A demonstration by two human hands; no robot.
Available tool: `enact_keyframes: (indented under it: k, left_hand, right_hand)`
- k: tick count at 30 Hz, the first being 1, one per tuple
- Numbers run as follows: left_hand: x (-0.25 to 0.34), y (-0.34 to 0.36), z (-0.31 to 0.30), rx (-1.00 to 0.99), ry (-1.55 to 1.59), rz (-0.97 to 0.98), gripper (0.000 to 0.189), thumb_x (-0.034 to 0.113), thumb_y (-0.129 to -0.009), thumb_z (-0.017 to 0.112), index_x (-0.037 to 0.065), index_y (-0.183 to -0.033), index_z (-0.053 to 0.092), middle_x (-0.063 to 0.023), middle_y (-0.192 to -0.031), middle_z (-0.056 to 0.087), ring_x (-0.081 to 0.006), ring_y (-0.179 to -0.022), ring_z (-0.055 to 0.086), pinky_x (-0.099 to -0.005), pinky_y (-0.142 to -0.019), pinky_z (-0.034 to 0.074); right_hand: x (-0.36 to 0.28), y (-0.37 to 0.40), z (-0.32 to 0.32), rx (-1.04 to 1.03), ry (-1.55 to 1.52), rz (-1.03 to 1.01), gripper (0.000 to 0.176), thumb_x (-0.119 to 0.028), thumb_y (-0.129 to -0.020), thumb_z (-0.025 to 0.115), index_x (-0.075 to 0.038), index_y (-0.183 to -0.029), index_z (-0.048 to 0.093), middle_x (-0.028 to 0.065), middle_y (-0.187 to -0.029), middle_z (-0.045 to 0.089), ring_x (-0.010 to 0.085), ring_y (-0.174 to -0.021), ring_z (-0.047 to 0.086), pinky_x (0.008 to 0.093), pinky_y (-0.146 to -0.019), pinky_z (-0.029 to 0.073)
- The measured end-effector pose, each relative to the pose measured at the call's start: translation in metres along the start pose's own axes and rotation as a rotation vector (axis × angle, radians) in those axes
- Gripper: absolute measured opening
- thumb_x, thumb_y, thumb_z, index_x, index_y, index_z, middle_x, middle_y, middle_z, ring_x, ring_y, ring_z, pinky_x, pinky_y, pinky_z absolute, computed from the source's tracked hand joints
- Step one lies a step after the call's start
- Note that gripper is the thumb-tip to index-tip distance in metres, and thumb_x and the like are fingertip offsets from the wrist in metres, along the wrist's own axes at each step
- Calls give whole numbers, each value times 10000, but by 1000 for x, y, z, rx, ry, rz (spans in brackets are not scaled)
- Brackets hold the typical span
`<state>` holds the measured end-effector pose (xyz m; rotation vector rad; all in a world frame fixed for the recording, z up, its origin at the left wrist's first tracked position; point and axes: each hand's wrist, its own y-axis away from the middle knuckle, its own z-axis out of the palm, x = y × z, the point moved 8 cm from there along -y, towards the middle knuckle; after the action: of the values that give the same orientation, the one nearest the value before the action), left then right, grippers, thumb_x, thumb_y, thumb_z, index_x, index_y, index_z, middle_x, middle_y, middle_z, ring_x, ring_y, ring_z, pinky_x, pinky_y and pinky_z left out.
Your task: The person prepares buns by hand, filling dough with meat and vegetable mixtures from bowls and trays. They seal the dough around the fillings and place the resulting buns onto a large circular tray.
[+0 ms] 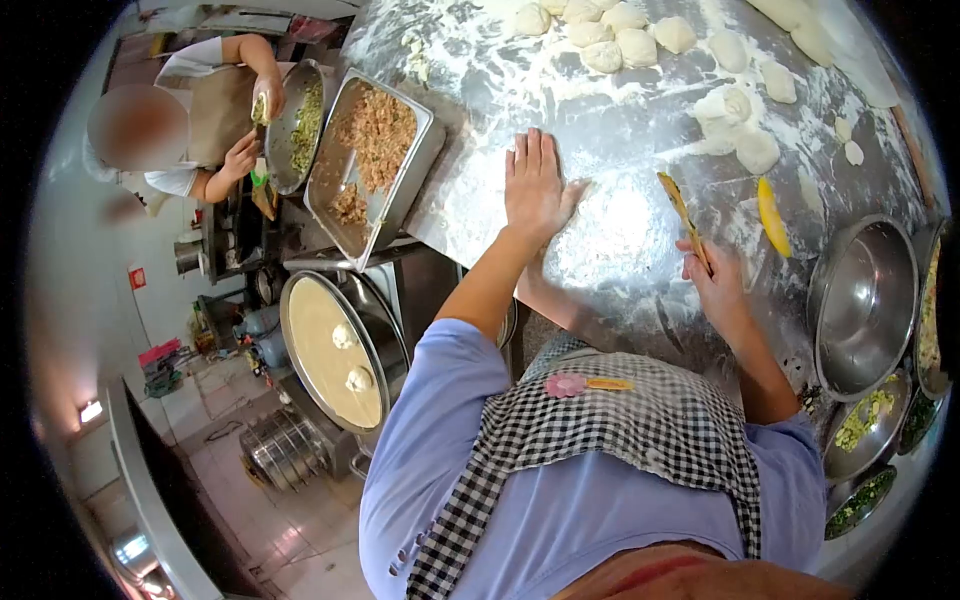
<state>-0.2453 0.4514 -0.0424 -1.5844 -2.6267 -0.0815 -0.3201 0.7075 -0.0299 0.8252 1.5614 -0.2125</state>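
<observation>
My left hand [538, 192] lies flat on the floured metal table [610, 225], its fingers stretched out and nothing in it. In my right hand [718, 285] is a thin wooden filling spatula [676, 198], its broad end pointing away from me over the table. A yellow curved piece, like a dough scraper [772, 218], lies to the right of the spatula. Farther back, several round dough pieces [636, 47] sit in flour. Left of my left hand stands a deep metal tray [425, 150] holding minced filling [376, 140].
A round steamer [318, 365] with two white buns [358, 379] stands lower left. At right are a metal bowl [865, 305] and several bowls of chopped filling [866, 420]. Another person [215, 115] works at upper left over a bowl of green filling [306, 128].
</observation>
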Motion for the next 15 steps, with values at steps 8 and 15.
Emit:
enact_keyframes:
  k: [8,15]
  left_hand:
    - [-27,-45,13,-181,145,-31,573,415,-893,385,78,-1353,323,-181,-1447,168,-361,-1342,105,-452,-1082,92]
    - [-76,12,4,-348,677,-481,414,369,-708,698,14,-901,608,-118,-762,629,-224,-729,624,-354,-652,495]
  right_hand:
    - [-23,3,15,-31,56,16,203,-95,-886,458,-10,-1027,577,20,-668,530,93,-609,494,242,-562,392]
    - [-38,-34,55,-59,93,-129,228,-189,-884,484,-17,-1001,578,22,-664,540,105,-604,489,252,-577,398]
